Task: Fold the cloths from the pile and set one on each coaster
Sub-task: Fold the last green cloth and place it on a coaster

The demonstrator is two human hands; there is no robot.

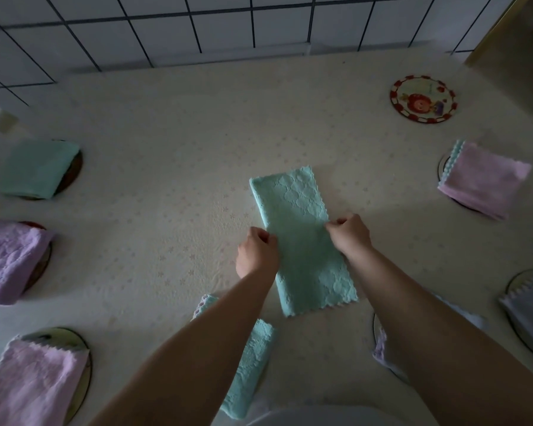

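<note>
A mint-green cloth (pixel 296 216), folded into a long strip, lies flat in the middle of the table. My left hand (pixel 256 256) pinches its left edge about halfway along. Opposite it, my right hand (pixel 350 235) pinches the right edge. At the far right sits a bare round coaster (pixel 422 99) with a red rim and a cartoon picture. Folded cloths rest on other coasters: a green one (pixel 34 169) and two purple ones (pixel 8 261) (pixel 34 382) on the left, a pink one (pixel 483 179) on the right.
Under my left forearm lies another green cloth (pixel 250 364). A grey cloth (pixel 526 315) sits on a coaster at the right edge, and a pale purple one (pixel 382 348) shows beneath my right arm. A white tiled wall (pixel 197 26) borders the table's far side.
</note>
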